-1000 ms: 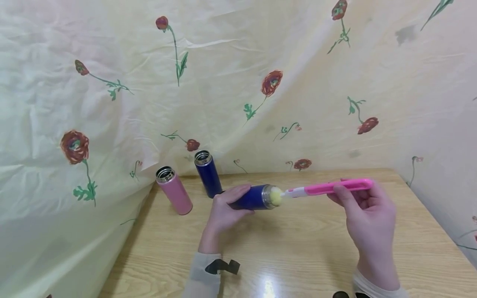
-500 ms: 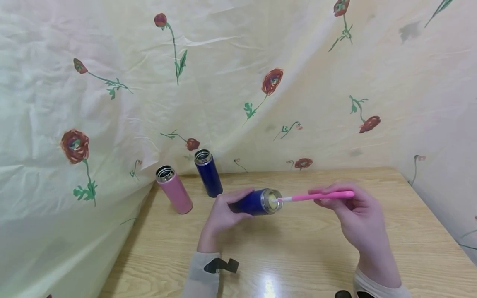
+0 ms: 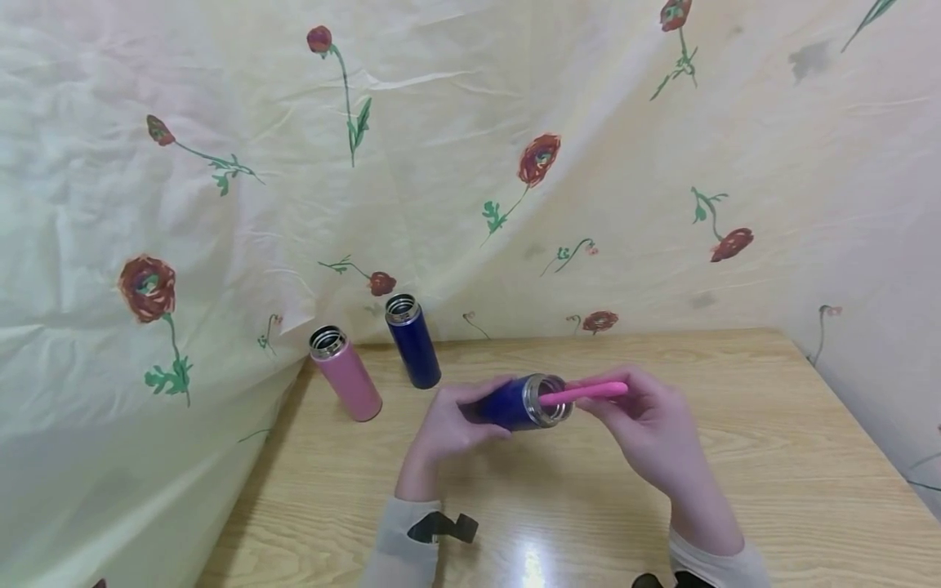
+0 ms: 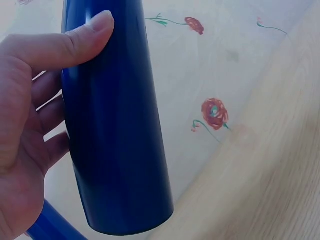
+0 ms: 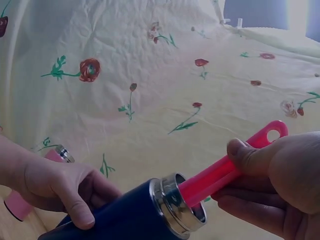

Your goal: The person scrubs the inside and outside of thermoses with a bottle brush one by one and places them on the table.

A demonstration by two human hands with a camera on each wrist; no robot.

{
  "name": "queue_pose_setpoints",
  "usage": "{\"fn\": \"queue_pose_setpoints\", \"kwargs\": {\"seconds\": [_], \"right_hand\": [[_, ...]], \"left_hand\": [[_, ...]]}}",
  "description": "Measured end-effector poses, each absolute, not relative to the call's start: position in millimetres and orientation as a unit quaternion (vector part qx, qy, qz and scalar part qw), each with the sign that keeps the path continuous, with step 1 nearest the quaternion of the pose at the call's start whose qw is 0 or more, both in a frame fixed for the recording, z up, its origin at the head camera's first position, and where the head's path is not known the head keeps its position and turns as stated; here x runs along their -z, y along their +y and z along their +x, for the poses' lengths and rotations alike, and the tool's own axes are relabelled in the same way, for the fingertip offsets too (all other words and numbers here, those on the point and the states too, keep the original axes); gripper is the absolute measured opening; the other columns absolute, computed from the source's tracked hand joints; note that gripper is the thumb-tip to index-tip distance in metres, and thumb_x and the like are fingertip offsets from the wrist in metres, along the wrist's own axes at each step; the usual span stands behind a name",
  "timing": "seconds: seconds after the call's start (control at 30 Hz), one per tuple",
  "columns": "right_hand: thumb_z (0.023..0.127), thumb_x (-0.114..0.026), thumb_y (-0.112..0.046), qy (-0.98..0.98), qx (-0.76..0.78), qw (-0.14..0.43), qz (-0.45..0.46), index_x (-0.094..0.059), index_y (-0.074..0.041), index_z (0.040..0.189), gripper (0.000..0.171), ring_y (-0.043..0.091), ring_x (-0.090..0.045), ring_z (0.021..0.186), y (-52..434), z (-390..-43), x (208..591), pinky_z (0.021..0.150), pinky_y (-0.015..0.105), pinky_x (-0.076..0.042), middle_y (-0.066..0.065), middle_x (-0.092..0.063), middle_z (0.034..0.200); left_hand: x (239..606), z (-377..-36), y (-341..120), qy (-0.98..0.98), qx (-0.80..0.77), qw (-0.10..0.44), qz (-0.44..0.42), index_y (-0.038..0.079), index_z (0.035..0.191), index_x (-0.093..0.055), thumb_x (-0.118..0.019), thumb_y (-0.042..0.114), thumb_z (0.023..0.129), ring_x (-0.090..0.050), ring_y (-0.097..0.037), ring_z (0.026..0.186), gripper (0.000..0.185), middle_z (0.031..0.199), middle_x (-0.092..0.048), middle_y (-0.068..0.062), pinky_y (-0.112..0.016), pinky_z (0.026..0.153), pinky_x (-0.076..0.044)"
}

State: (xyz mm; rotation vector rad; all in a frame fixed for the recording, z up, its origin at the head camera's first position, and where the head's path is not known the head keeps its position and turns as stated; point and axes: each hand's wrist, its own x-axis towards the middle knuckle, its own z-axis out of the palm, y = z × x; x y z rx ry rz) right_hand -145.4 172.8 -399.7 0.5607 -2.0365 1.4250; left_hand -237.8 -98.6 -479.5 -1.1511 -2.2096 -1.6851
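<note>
In the lower middle of the head view, the left hand (image 3: 448, 425) wraps its grip around a dark blue flask (image 3: 515, 402), thumb on top and fingers curled beneath, holding it on its side just above the bench (image 3: 735, 490) with the steel mouth turned toward the right of the frame. The left wrist view shows the same flask body (image 4: 115, 130) filling the left half of the frame, the thumb pressed flat against it.

The right hand (image 3: 647, 429) pinches a pink brush handle (image 3: 588, 392) between thumb and fingers, its grip clamped on the handle. The handle's front part is inside the flask's mouth; its head is hidden within. The right wrist view shows the handle (image 5: 230, 167) rising out of the steel rim toward the upper right.

Left of centre, a pink flask (image 3: 345, 374) and a second dark blue flask (image 3: 413, 341) stand uncapped on the bench, near each other, against a flower-printed cloth (image 3: 470, 163).
</note>
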Motion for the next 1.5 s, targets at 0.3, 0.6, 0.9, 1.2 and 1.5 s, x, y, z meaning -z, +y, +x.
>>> {"fn": "queue_pose_setpoints", "kwargs": {"seconds": [0.3, 0.6, 0.9, 1.2, 1.5], "right_hand": [[0.086, -0.083, 0.010, -0.757, -0.587, 0.268, 0.098, -0.078, -0.001, 0.105, 0.023, 0.008, -0.077, 0.086, 169, -144, 398, 0.079, 0.021, -0.063, 0.000, -0.081, 0.098], [0.088, -0.080, 0.014, -0.627, -0.712, 0.315, 0.017, -0.071, 0.015, 0.103, 0.017, 0.016, -0.078, 0.070, 185, -136, 387, 0.071, 0.030, -0.064, 0.009, -0.080, 0.086], [0.085, -0.075, 0.024, -0.588, -0.710, 0.379, 0.075, -0.068, 0.025, 0.104, 0.020, 0.016, -0.078, 0.068, 197, -133, 384, 0.069, 0.029, -0.064, 0.011, -0.080, 0.086], [0.085, -0.066, 0.032, -0.516, -0.731, 0.415, 0.165, -0.060, 0.033, 0.104, 0.020, 0.023, -0.080, 0.084, 200, -132, 381, 0.079, 0.030, -0.064, 0.022, -0.079, 0.095], [0.089, -0.062, 0.032, -0.470, -0.740, 0.439, 0.197, -0.055, 0.035, 0.099, 0.012, 0.029, -0.080, 0.087, 201, -128, 375, 0.083, 0.034, -0.064, 0.029, -0.077, 0.094]], "left_hand": [[481, -238, -98, -0.753, 0.560, 0.065, -0.340, 0.008, 0.140, -0.072, -0.098, 0.001, 0.071, -0.068, -0.025, 0.127, 0.074, 0.135, -0.073, -0.006, -0.041, 0.115, -0.049], [482, -238, -100, -0.764, 0.555, 0.066, -0.322, 0.012, 0.140, -0.073, -0.096, -0.004, 0.071, -0.066, -0.023, 0.130, 0.074, 0.137, -0.072, -0.003, -0.041, 0.117, -0.048], [483, -239, -101, -0.770, 0.542, 0.065, -0.330, 0.015, 0.143, -0.071, -0.095, -0.004, 0.074, -0.062, -0.023, 0.135, 0.075, 0.142, -0.070, -0.001, -0.043, 0.120, -0.044], [487, -241, -103, -0.773, 0.538, 0.068, -0.329, 0.012, 0.143, -0.070, -0.094, -0.005, 0.074, -0.062, -0.025, 0.136, 0.075, 0.143, -0.069, -0.003, -0.044, 0.121, -0.043], [488, -243, -109, -0.774, 0.539, 0.041, -0.330, 0.009, 0.143, -0.070, -0.095, 0.001, 0.075, -0.061, -0.029, 0.137, 0.073, 0.144, -0.067, -0.006, -0.044, 0.121, -0.043]]}}
